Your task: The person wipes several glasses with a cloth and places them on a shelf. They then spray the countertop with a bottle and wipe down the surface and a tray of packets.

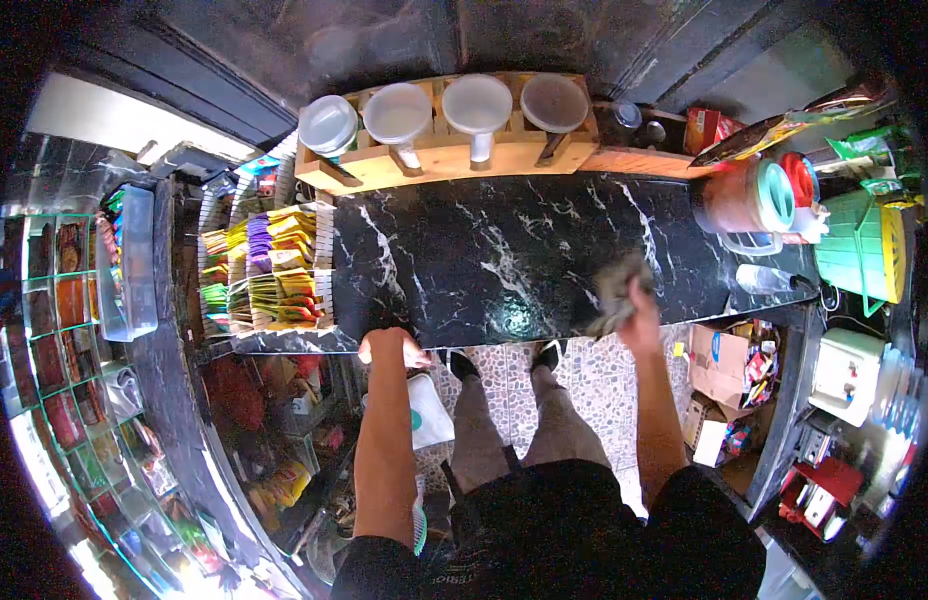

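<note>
My left hand (392, 347) is at the front edge of the black marbled counter (434, 240), its fingers bent around the edge. My right hand (639, 315) holds a crumpled greyish-brown cloth (618, 290) against the right part of the countertop. Motion blurs the cloth and the fingers around it. On the counter to the left stands a rack of colourful sachets (274, 265). To the right of the cloth are a clear plastic jug with a teal lid (749, 200) and a clear cup (766, 279) lying on its side.
A wooden rack (434, 165) with several lidded round containers (477, 104) lines the counter's back. A green basket (854, 245) stands at the right. Below the counter are a cardboard box (719, 360) and shelves with packets. A clear bin (129, 265) is at the far left.
</note>
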Available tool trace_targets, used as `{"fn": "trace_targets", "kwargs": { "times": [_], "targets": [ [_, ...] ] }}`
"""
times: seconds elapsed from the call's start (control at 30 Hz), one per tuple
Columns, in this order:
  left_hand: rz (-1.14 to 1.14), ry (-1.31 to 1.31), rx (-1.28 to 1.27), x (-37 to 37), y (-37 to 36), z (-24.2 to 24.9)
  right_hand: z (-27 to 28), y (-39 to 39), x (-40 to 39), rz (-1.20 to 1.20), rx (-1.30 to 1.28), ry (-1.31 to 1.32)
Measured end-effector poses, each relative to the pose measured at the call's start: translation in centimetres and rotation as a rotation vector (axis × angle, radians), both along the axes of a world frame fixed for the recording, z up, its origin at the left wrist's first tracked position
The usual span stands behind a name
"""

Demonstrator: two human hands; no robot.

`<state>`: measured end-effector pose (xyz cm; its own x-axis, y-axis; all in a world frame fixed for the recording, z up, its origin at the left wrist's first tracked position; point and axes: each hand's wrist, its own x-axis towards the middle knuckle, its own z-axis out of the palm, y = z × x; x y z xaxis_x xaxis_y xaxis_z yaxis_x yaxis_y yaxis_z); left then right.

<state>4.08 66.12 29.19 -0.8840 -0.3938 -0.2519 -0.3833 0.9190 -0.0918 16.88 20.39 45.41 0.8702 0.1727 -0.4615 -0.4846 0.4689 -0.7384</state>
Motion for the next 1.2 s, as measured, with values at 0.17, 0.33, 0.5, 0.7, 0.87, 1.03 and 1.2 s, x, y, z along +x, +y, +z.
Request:
{"fn": "trace_targets", "kwargs": {
  "times": [0.17,0.33,0.5,0.7,0.87,1.03,1.2],
  "targets": [
    [0.083,-0.024,-0.021,1.8,0.3,0.6,-2.3,-10.1,7.2,-0.424,-0.636,-0.07],
    [0.268,0.083,0.219,2.8,0.7,5.0,-6.6,-9.6,12.6,0.011,-1.618,-0.446],
    [0.339,-0.165,0.338,2.9,0.0,6.2,-11.4,-3.6,13.8,0.063,-2.072,-0.614],
    [0.378,-0.441,0.47,2.0,-1.3,7.4,-9.4,5.5,10.8,0.229,-2.021,-0.627],
    [0.374,-0.677,0.594,1.1,-2.6,8.5,-7.9,15.6,7.4,0.287,-1.838,-0.9],
    [0.363,-0.911,0.73,1.6,-3.1,9.4,-5.5,26.7,2.2,0.47,-1.63,-1.092],
    [0.333,-1.134,0.886,-1.7,-4.5,11.0,-5.1,36.4,-4.2,0.595,-1.396,-1.331]
  ]
}}
